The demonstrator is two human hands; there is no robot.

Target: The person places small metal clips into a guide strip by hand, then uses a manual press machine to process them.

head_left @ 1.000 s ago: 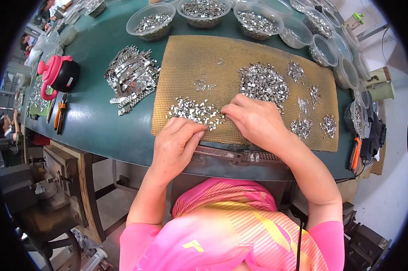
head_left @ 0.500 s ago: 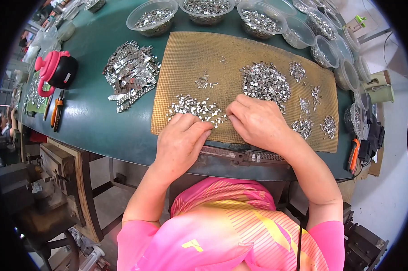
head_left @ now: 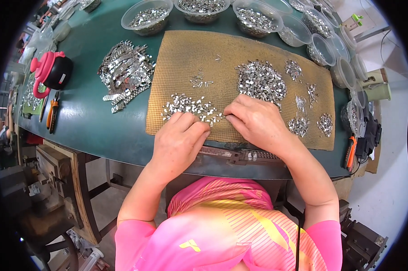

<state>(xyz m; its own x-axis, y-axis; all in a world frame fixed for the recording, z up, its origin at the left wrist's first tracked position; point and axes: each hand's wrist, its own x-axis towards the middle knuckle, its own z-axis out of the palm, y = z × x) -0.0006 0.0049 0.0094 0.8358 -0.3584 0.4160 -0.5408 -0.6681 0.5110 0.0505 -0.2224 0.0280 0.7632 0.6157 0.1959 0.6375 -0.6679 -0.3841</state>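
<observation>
My left hand (head_left: 179, 140) rests at the front of a textured tan mat (head_left: 181, 52). Its fingers are curled, thumb against forefinger, beside a loose scatter of small silver metal pieces (head_left: 192, 106). My right hand (head_left: 257, 121) is also closed in a pinch, its fingertips at the right end of that scatter. Whatever either pinch holds is too small or hidden to make out. Beyond my right hand lies a large heap of metal pieces (head_left: 261, 82). A dark slotted metal bar (head_left: 222, 153) runs along the table edge below both hands.
Smaller piles (head_left: 299, 126) dot the mat's right side. Plastic tubs of metal parts (head_left: 149, 22) line the back and right. Stacked metal strips (head_left: 126, 74), orange-handled pliers (head_left: 53, 115) and a pink-and-black pot (head_left: 55, 72) stand left; another orange-handled tool (head_left: 350, 152) lies right.
The whole view has shifted slightly, so everything appears a little further left. Both hands keep nearly the same pinched pose and place over the mat.
</observation>
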